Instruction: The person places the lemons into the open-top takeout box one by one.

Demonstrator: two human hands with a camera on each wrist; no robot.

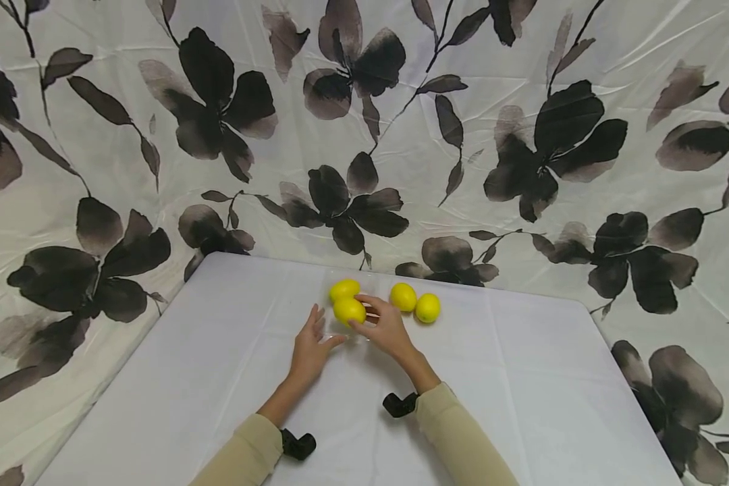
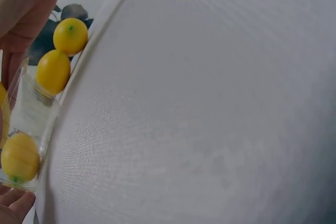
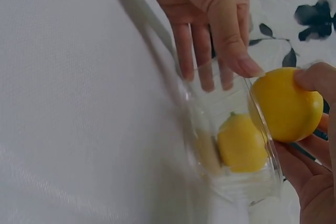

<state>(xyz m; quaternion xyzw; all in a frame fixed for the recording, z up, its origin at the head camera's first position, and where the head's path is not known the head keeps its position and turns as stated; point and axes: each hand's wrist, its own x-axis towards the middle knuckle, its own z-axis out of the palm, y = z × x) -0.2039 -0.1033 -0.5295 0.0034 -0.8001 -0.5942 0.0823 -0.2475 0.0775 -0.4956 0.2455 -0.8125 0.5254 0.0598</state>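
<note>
My right hand [image 1: 387, 328] pinches a yellow lemon [image 1: 349, 311] between thumb and fingers, over the near part of a clear plastic container [image 3: 231, 187]. Inside the container lies a second lemon [image 3: 242, 142], seen through the transparent wall. My left hand [image 1: 311, 347] is at the container's left side, its fingers extended along the wall and its thumb stretched toward the near rim. In the right wrist view the left thumb comes close to the held lemon. Part of the held lemon is cut off at the left edge of the left wrist view.
Two more lemons, one [image 1: 403, 297] touching the other [image 1: 428, 308], lie right of the container near the table's far edge. A white cloth covers the table [image 1: 522, 391]. Behind it hangs a floral curtain [image 1: 352, 135]. Each wrist carries a black camera mount [image 1: 399, 405].
</note>
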